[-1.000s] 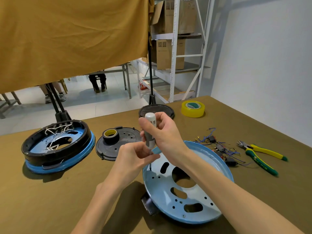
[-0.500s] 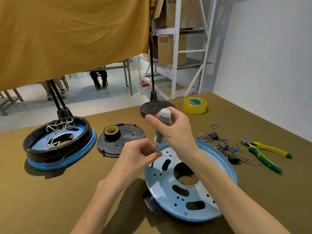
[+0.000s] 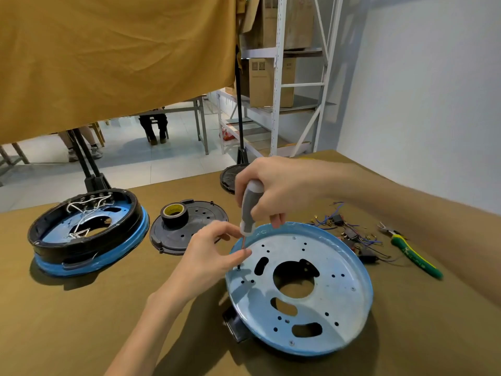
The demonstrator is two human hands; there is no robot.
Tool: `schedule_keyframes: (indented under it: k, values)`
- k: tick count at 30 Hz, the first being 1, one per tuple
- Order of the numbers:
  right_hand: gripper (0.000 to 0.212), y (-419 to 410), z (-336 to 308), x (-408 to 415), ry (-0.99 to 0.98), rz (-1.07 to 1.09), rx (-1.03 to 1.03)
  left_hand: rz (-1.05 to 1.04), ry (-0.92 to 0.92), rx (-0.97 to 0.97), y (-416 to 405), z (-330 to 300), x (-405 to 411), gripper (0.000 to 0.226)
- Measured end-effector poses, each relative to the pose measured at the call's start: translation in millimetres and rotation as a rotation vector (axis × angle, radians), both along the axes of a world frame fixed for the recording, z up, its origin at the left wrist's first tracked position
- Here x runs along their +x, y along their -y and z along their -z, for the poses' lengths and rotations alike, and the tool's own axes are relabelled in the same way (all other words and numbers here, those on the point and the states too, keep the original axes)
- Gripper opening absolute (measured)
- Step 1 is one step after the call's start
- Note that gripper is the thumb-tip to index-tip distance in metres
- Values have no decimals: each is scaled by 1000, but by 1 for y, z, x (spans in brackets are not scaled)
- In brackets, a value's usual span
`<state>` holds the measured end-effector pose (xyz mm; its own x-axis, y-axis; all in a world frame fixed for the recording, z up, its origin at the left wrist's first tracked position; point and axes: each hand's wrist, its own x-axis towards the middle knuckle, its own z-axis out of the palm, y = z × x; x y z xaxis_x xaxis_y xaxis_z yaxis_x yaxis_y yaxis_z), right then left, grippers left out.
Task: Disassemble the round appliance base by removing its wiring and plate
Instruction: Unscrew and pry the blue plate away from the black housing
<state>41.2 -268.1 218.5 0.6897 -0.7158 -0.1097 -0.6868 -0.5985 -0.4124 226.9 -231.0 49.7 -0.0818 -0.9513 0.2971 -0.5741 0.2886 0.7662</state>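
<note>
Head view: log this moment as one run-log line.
right hand grips screwdriver | left hand pinches its shaft | tip at screw on blue plate | pliers idle

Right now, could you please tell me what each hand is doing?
Left hand: pinches the screwdriver shaft near its tip, at the blue plate.
Right hand: grips the screwdriver's grey handle.
</note>
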Motion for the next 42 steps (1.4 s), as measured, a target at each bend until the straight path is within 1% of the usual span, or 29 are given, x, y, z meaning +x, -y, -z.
schedule_keyframes:
  k: [2,3,4,6,7,8,9,10,11,13,14,17,18,19,21,22,24,26,28,29,30,32,33,35,36,37,39,40,42]
  values:
    - [19,1,-7,6,-142,-27,-13,-12,-69,152,1,4,7,48]
    - [20,0,-7,7,-213,-9,-50,-22,-128,272,1,6,10,57]
    - [28,-1,-6,9,-276,27,-95,-37,-211,395,0,8,13,62]
    - [53,-2,-1,9,-352,105,-242,-85,-457,615,2,15,17,60]
    - [57,-1,1,9,-365,101,-321,-90,-571,699,3,17,18,53]
    - [52,1,3,9,-347,68,-370,-72,-633,752,3,17,18,47]
    - [38,2,4,8,-301,18,-368,-39,-651,789,3,17,17,42]
    - [21,2,2,6,-247,-41,-315,-5,-653,812,2,17,17,40]
    - [17,1,-1,3,-209,-95,-249,22,-652,827,1,16,16,39]
    - [35,0,-2,-1,-194,-149,-175,43,-640,848,1,16,15,38]
    - [38,-1,1,-2,-212,-131,-232,45,-626,852,1,17,15,37]
    - [46,-2,14,-4,-362,-16,-534,42,-571,837,1,19,14,35]
    - [49,0,15,-6,-379,-15,-553,41,-552,827,1,19,13,35]
    - [47,2,16,-8,-352,-48,-520,37,-538,819,1,19,13,36]
    - [26,4,12,-10,-250,-144,-380,15,-521,807,2,20,12,40]
    - [20,4,11,-10,-216,-194,-334,-2,-516,802,2,20,12,43]
    - [33,4,12,-10,-178,-239,-304,-35,-519,795,3,21,11,50]
    - [47,2,16,-9,-227,-171,-403,-35,-508,784,3,20,10,52]
    - [63,0,16,-8,-362,-62,-521,-17,-472,771,1,19,8,49]
    - [63,1,16,-9,-387,-51,-521,-6,-439,761,-1,17,7,46]
    - [55,3,17,-9,-371,-76,-493,0,-396,741,-2,15,5,42]
    - [26,2,14,-11,-275,-164,-420,-15,-258,644,-4,10,2,33]
    - [21,1,12,-12,-241,-208,-401,-35,-176,560,-5,7,1,29]
    - [40,1,14,-14,-227,-233,-391,-46,-70,386,-7,3,-1,24]
    - [49,2,17,-14,-236,-196,-438,-30,-31,315,-8,1,-2,23]
    - [55,2,19,-15,-267,-142,-490,-17,32,260,-10,-2,-3,21]
    - [59,5,21,-19,-349,-59,-534,-32,247,201,-12,-8,-6,14]
    - [55,8,23,-22,-350,-69,-491,-57,357,188,-13,-11,-8,14]
    - [29,6,23,-28,-275,-128,-392,-106,536,167,-13,-18,-12,18]
